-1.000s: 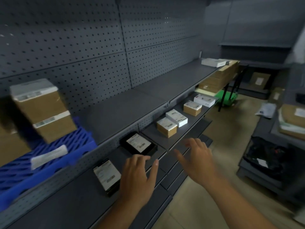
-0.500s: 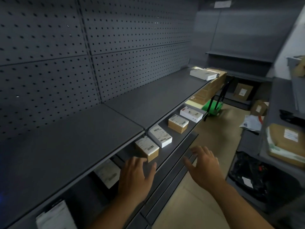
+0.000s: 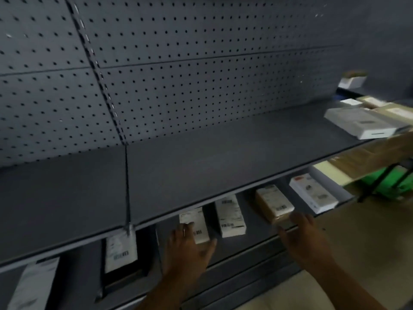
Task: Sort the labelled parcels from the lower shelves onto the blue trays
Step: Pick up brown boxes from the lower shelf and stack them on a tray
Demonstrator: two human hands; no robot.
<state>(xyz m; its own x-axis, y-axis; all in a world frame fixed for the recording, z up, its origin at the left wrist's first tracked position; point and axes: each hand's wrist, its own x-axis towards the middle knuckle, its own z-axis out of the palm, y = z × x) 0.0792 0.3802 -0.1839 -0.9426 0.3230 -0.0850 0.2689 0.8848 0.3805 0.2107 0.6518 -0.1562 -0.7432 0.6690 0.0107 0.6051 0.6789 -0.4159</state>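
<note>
Several labelled parcels lie in a row on the lower shelf, under the wide upper shelf. My left hand stretches forward with straight fingers, its fingertips over the near end of a small white-labelled parcel. To the right of that one lies a white box. My right hand is spread open, fingertips at the front corner of a brown box. Further right sits a white box with a red mark. No blue tray is in view.
A black parcel with a white label and another labelled packet lie at the lower left. A flat white box and brown cartons sit on the upper shelf's right end. Below that is a green crate.
The view has swung right and closer to the shelves, so the blue tray is out of sight. Both hands have moved forward to the parcels on the lower shelf.
</note>
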